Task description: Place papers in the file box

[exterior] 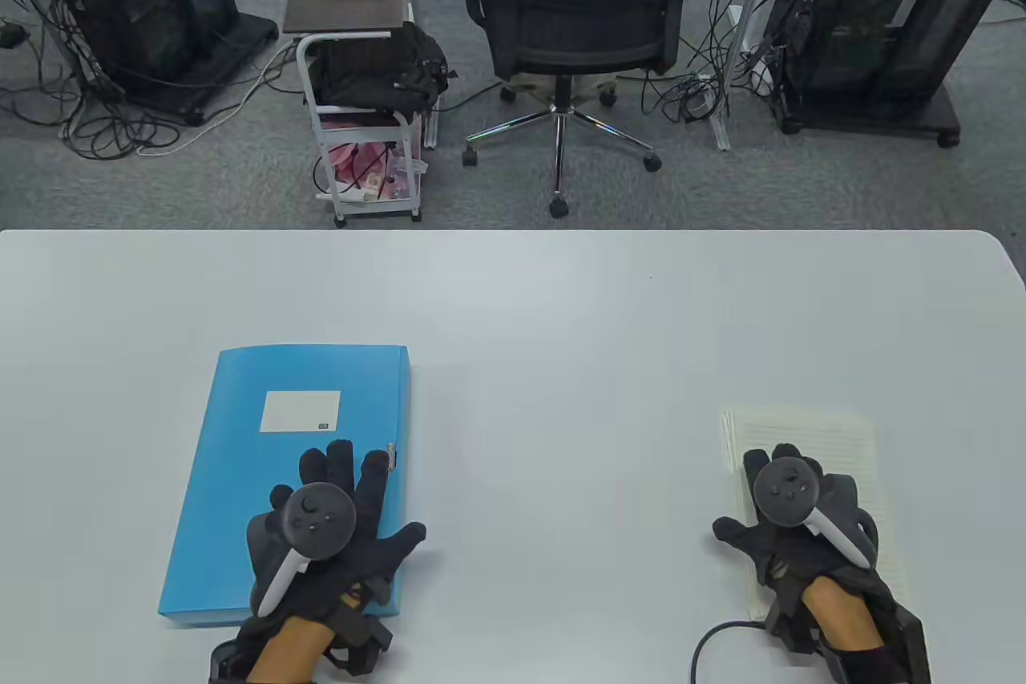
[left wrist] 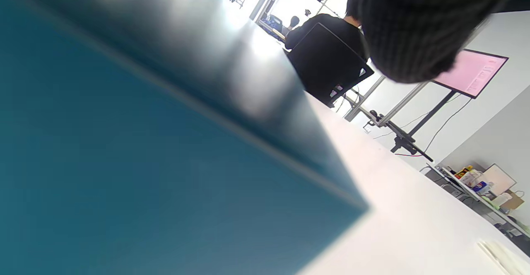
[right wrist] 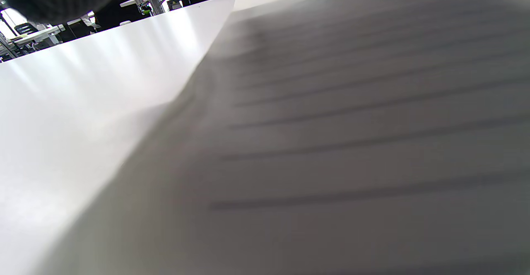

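Observation:
A closed blue file box (exterior: 264, 475) with a white label lies flat on the left of the white table (exterior: 561, 331). My left hand (exterior: 337, 507) rests flat on its near right part, fingers spread, near the clasp on its right edge. The box fills the left wrist view (left wrist: 124, 163). A small stack of lined papers (exterior: 834, 443) lies at the right. My right hand (exterior: 785, 507) rests flat on the papers, fingers spread. The lined sheet fills the right wrist view (right wrist: 352, 142). Neither hand grips anything.
A black cable (exterior: 705, 644) runs from my right wrist near the table's front edge. Beyond the far table edge stand an office chair (exterior: 577, 18), a small white cart (exterior: 365, 115) and equipment racks on the floor.

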The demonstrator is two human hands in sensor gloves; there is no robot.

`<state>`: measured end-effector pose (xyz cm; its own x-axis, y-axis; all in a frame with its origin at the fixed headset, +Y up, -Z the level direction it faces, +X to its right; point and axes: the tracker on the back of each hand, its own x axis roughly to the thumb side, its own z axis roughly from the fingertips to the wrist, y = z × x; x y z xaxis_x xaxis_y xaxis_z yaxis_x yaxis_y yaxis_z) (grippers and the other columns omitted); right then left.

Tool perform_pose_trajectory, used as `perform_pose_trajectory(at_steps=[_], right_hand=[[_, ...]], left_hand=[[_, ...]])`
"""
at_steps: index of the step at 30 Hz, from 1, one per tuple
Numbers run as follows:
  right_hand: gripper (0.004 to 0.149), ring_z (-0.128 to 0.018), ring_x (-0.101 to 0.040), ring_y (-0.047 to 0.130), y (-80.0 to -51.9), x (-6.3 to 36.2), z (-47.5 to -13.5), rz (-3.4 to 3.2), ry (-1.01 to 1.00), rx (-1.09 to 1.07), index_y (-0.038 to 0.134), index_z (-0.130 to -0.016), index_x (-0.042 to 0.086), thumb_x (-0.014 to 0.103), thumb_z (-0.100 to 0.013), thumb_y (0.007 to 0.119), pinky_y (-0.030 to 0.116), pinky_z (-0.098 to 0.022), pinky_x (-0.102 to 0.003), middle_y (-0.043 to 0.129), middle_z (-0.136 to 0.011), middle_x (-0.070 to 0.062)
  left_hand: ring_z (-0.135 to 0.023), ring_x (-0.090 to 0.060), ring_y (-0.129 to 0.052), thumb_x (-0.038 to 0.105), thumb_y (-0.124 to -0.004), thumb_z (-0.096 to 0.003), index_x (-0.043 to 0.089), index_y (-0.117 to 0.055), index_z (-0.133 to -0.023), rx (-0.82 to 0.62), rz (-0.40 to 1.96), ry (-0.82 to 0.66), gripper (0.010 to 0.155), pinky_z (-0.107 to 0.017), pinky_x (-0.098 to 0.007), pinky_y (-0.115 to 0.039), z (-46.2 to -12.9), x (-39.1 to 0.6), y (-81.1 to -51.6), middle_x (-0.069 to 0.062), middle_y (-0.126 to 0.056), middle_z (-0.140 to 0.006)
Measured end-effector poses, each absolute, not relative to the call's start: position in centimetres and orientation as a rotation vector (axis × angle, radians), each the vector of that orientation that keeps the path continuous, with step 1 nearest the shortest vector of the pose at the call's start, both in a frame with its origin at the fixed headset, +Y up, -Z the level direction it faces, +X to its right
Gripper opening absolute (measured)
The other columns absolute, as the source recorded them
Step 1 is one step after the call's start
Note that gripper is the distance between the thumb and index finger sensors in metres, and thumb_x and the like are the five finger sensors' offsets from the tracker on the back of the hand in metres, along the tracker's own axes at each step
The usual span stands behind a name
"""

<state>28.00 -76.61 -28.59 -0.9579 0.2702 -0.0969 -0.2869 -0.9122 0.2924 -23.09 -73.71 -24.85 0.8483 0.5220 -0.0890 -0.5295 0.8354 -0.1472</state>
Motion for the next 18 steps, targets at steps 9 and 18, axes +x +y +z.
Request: perform_pose_trajectory(at_steps=[9, 18], right_hand=[[0.091, -0.096, -0.050, 0.008, -76.7, 28.3, -28.6, 2.812, 0.444, -0.082, 0.012, -0.097, 0.021, 0.059, -0.035, 0.066, 0.006, -0.060, -0.074, -0.002, -0.104, -0.020], [0.091, -0.096, -0.050, 0.008, -77.2, 28.3, -28.9, 2.803, 0.476, -0.101, 0.011, -0.097, 0.021, 0.058, -0.035, 0.066, 0.006, -0.061, -0.073, -0.002, -0.104, -0.020]], left_hand=[[-0.104, -0.041, 0.007, 0.071, -0.078, -0.0346, 0.037, -0.022, -0.109, -0.046, 0.647, 0.378, 0.100, -0.065, -0.070, 0.004, -24.4, -30.4, -71.0, -0.008, 0.005, -0.112], [-0.101, -0.059, -0.032, 0.074, -0.082, -0.0268, 0.018, -0.016, -0.106, -0.168, 0.782, 0.732, 0.118, -0.066, -0.075, -0.013, -24.0, -39.3, -74.3, -0.032, -0.031, -0.106]])
